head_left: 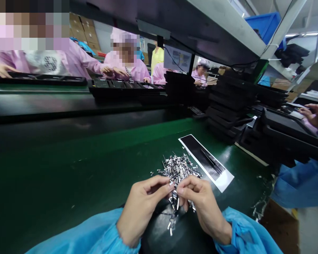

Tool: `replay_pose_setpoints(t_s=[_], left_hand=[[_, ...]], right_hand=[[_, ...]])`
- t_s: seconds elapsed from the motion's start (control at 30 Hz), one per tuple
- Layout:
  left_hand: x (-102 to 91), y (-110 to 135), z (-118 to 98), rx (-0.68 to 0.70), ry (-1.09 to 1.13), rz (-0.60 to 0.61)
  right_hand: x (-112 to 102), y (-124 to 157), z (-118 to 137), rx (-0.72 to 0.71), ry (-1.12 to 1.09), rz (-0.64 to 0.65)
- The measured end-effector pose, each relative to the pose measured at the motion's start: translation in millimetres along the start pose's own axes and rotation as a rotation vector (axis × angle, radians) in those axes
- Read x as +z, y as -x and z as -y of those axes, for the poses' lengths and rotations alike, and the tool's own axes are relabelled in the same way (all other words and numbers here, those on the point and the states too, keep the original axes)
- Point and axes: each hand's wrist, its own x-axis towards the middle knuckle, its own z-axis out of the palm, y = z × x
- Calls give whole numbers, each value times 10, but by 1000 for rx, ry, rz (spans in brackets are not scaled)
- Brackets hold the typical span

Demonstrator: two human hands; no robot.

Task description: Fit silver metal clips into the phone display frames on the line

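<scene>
A heap of small silvery metal parts (178, 165) lies on the green tabletop, some strewn towards me. Over the near side of the heap, my left hand (148, 203) is closed, thumb and forefinger pinching one small silvery part (171, 183). Just to its right, my right hand (198, 195) is also closed in a pinch; whatever is between its fingertips is too small to make out. The fingertips of both hands nearly meet. Beyond the heap to the right is a black sheet with a white border (225, 181), with dark tweezers (212, 162) lying on it.
Stacked black trays (228, 102) stand at the back right, with more black trays (288, 130) further right. A shelf (201, 28) hangs overhead. Across the bench, people in pink work at black trays (116, 90). A person in a blue sleeve (302, 183) is on the right.
</scene>
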Motion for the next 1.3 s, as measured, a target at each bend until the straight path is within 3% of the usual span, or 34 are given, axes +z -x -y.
replay_pose_setpoints(t_s=[0.1,0.2,0.33,0.6,0.7,0.87,1.03,1.1,1.3], left_hand=[[-42,-13,-31,35,-50,-5],[-78,-15,-86,94,-165,-8],[-63,15,-104,189,-297,-17],[-29,96,33,650,-720,-14],[-27,103,53,750,-815,-34],[-29,101,52,715,-922,-5],[-67,65,16,413,-876,92],[-78,51,1,364,-852,107],[-63,72,-1,612,-771,41]], right_hand=[[9,32,38,-45,103,0],[14,86,70,-256,335,-49],[40,120,51,-503,629,1],[39,82,49,-363,580,30],[33,77,53,-321,552,25],[1,51,48,-290,520,-29],[-9,43,53,-277,531,-36],[2,48,52,-290,552,-7],[15,43,25,-305,586,19]])
